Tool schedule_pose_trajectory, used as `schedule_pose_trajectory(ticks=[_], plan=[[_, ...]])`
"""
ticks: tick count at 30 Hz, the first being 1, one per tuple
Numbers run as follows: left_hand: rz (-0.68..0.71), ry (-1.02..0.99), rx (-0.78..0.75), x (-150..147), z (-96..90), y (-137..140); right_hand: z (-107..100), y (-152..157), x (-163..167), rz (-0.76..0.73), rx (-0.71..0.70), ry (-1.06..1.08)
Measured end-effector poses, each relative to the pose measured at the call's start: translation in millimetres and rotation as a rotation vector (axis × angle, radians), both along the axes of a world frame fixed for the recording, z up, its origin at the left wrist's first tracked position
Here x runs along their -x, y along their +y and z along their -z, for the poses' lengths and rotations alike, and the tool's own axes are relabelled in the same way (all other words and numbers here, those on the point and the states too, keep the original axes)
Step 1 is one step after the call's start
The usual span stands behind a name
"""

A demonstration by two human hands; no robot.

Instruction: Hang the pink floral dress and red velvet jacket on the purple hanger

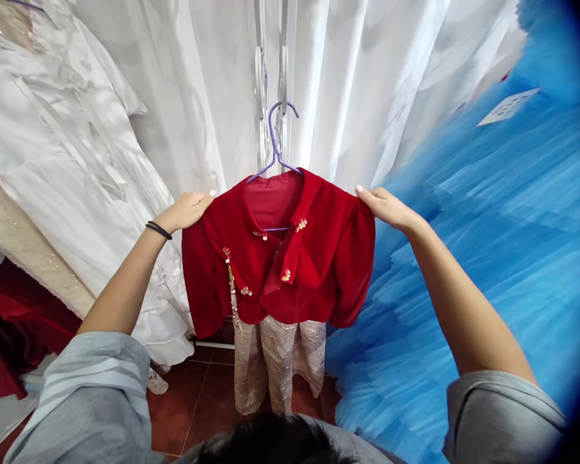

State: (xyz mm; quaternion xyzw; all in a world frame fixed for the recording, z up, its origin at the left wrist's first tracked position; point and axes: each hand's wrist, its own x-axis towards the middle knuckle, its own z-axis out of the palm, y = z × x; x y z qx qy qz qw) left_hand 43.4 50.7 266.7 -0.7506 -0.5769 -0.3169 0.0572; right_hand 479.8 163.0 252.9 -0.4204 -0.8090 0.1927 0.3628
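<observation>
A red velvet jacket (319, 251) with beaded fastenings hangs upright on a purple hanger (273, 138), its front partly unfastened at the collar. The hanger's hook is up at a metal rail fitting (283, 77). My left hand (191, 209) pinches the jacket's shoulder on the left side, and my right hand (384, 205) pinches the opposite shoulder. A beaded tassel (232, 293) dangles from the jacket's front. Below the hem shows a pale, shiny patterned skirt (275, 354); how it is attached is hidden.
White dresses (77, 154) hang at the left, with dark red fabric (14, 328) lower down. A large blue tulle gown (464, 258) fills the right side, a paper tag (508, 106) on it. White curtains (348, 84) hang behind; the floor (188, 399) is red tile.
</observation>
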Motion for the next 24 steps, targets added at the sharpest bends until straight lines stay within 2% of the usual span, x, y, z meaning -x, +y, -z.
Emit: schedule_pose_trajectory(ticks=[3,6,8,11,13,15,18,20,21,22,24], plan=[[0.090,-0.026,-0.121,-22,-4.6,-2,-2,-16,16,-0.031,-0.313,0.000],[0.088,0.017,-0.240,-50,-8.1,6,-10,-20,41,-0.089,-0.466,-0.028],[0.076,0.030,-0.205,-60,-13.6,16,-17,-16,55,-0.014,-0.460,-0.058],[0.064,0.005,-0.063,-54,-19.9,21,-23,-8,61,0.070,-0.362,-0.103],[0.005,0.009,-0.062,-40,-11.2,9,-15,-8,52,0.091,-0.362,-0.127],[-0.117,-0.015,-0.188,-24,15.0,-12,7,-14,38,0.160,-0.428,-0.119],[-0.347,-0.210,-0.409,-9,80.8,-39,57,-27,23,0.333,-0.495,-0.047],[-0.447,-0.406,-0.408,-14,125.1,-42,90,-35,29,0.412,-0.476,0.017],[-0.483,-0.440,-0.413,-21,142.3,-39,104,-38,37,0.440,-0.465,0.046],[-0.517,-0.432,-0.433,-30,154.9,-35,114,-40,46,0.472,-0.461,0.071],[-0.549,-0.384,-0.482,-46,165.5,-25,126,-41,63,0.539,-0.483,0.108]])
